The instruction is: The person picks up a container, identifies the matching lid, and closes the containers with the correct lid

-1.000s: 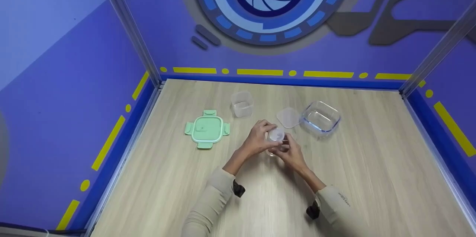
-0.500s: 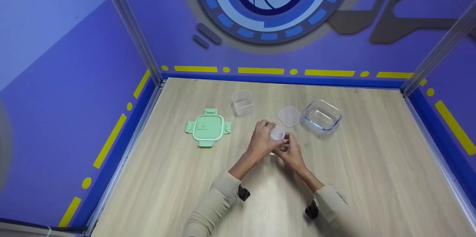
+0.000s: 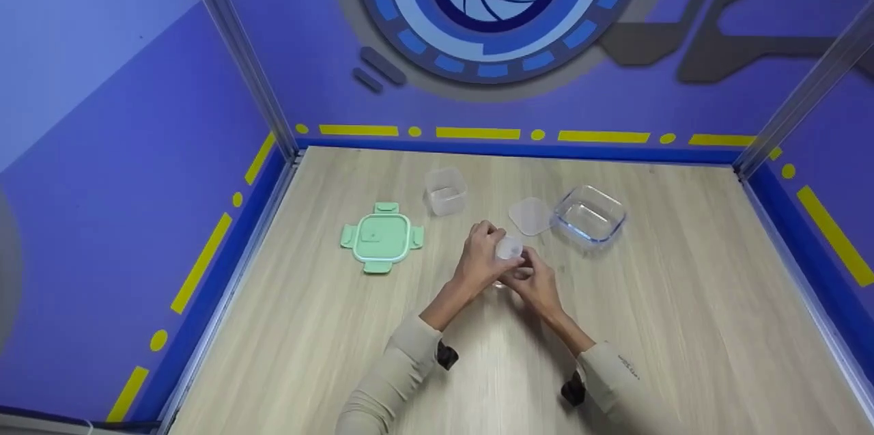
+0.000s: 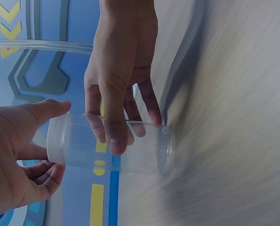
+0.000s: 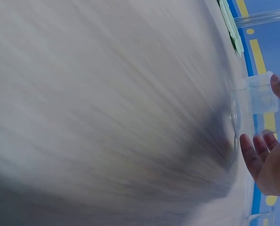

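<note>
While the jar is upright at frame centre, the left hand pinches its lid; the right hand grips it below.

Clear jar: glossy, plastic-looking; green lid: matt plastic; tabletop: smooth wood-grain.

A green lid lies left of a frosted tub and glass dish.
</note>
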Motion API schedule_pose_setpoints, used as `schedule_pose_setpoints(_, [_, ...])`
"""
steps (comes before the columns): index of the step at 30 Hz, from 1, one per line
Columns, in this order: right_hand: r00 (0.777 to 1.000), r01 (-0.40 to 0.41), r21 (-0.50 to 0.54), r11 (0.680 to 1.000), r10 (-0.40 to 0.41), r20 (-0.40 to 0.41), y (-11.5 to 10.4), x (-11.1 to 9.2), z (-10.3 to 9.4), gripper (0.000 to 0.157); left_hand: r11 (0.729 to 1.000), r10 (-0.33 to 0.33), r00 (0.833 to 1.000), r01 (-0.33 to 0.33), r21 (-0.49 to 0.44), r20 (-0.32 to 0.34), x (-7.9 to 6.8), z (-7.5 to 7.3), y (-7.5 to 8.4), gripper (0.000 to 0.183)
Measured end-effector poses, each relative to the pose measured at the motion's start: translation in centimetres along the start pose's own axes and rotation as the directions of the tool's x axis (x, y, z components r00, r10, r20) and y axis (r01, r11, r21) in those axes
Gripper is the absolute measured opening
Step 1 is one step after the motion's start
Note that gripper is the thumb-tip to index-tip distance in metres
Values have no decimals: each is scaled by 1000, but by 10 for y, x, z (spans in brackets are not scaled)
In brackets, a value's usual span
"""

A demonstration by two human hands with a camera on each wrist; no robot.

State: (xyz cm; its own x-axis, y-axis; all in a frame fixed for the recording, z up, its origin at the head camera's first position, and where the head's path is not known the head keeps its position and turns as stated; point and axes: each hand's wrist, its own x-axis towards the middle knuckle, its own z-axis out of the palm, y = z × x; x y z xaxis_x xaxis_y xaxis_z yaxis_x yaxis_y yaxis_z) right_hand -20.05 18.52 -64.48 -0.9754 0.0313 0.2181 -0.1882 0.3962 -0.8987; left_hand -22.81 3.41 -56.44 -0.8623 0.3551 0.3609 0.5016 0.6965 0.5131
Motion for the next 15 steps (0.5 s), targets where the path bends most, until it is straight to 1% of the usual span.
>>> schedule_pose_setpoints(5, [999,19,3,1000,-19,38,3,1,-1,61,997,66,995,-68,24,68,3,-6,-6,53])
schedule_pose_setpoints(10, [998,22,23,999,-24,64,2,1,-2,60,990,135,983,-140,29,128,8,-10,-13,51])
schedule_pose_setpoints(13, [998,20,31,999,-22,60,1,2,-4,58,986,161,976,-167,26,145,10,-11,-16,52])
schedule_pose_setpoints(15, [998,20,32,999,-22,59,1,4,-5,56,986,165,976,-168,14,143,10,-11,-18,53])
